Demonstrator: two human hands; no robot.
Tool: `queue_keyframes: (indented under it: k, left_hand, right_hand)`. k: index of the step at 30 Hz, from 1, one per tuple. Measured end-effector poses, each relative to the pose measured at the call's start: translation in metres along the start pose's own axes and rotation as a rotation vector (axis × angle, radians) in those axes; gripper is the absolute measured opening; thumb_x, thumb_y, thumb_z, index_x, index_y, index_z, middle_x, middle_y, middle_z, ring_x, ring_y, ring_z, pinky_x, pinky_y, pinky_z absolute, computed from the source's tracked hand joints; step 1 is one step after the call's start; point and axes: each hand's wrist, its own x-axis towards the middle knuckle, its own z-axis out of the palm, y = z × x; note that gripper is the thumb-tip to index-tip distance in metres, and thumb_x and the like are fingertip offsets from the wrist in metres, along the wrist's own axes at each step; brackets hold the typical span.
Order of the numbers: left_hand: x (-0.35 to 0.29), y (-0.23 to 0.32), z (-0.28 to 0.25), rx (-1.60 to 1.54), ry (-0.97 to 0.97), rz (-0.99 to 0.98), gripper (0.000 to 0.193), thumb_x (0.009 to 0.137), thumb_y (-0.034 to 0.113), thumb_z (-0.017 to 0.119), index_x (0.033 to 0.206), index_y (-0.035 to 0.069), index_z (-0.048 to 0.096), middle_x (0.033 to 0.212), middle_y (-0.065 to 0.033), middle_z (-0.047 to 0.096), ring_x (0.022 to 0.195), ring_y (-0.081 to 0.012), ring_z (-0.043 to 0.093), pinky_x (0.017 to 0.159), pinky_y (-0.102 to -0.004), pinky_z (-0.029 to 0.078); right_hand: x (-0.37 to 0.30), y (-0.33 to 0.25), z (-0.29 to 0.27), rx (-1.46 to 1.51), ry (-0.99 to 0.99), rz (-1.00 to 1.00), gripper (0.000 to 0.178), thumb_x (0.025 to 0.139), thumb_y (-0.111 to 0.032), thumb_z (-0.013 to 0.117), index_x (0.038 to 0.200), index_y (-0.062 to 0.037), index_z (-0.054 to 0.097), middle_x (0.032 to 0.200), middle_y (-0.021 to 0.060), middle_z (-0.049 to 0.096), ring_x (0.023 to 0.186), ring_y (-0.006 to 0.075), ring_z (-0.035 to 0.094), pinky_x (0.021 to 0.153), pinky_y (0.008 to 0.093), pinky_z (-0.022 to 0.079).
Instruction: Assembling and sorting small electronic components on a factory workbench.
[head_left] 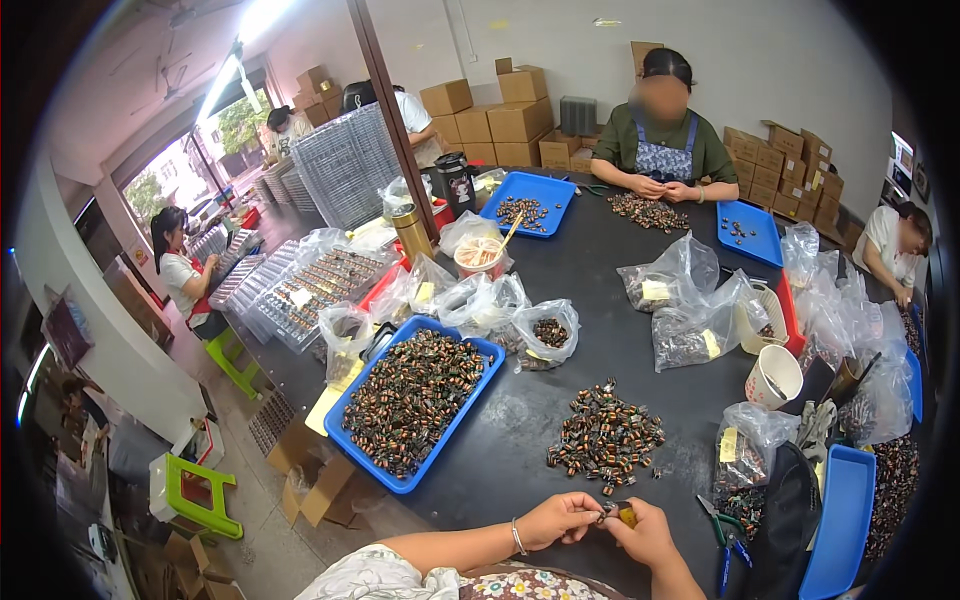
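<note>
The left hand [563,521] pinches a small part [606,511]; the right hand [647,538] holds a yellow object [628,517]. A parts pile [606,436] lies beyond.

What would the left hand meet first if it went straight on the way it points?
Probably the yellow object in the right hand, just past the small dark piece at the left hand; exact depth is unclear.

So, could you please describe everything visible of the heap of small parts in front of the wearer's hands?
The heap is a loose, uneven mound of many small, dark, glossy pieces with orange-red, green and pale markings and some metallic-looking glints. It lies directly on the black tabletop, untrayed, with a ragged edge and strays at the near right. It sits just beyond the left hand and right hand, neither reaching into it. Single pieces are too small to make out.
</note>
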Motion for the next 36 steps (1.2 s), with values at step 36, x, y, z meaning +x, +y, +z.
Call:
queue_keyframes:
  k: [36]
  left_hand:
    - [-0.011,-0.008,0.011,-0.068,0.168,0.046,0.014,0.086,0.008,0.054,0.099,0.005,0.052,0.089,-0.0097,0.063,0.054,-0.0055,0.05,0.045,-0.0169,0.038]
  right_hand:
    - [0.005,-0.016,0.002,-0.431,0.137,-0.158,0.015,0.074,-0.015,0.063,0.088,-0.012,0.061,0.088,0.0067,0.057,0.075,0.0291,0.06,0.064,0.0393,0.048]
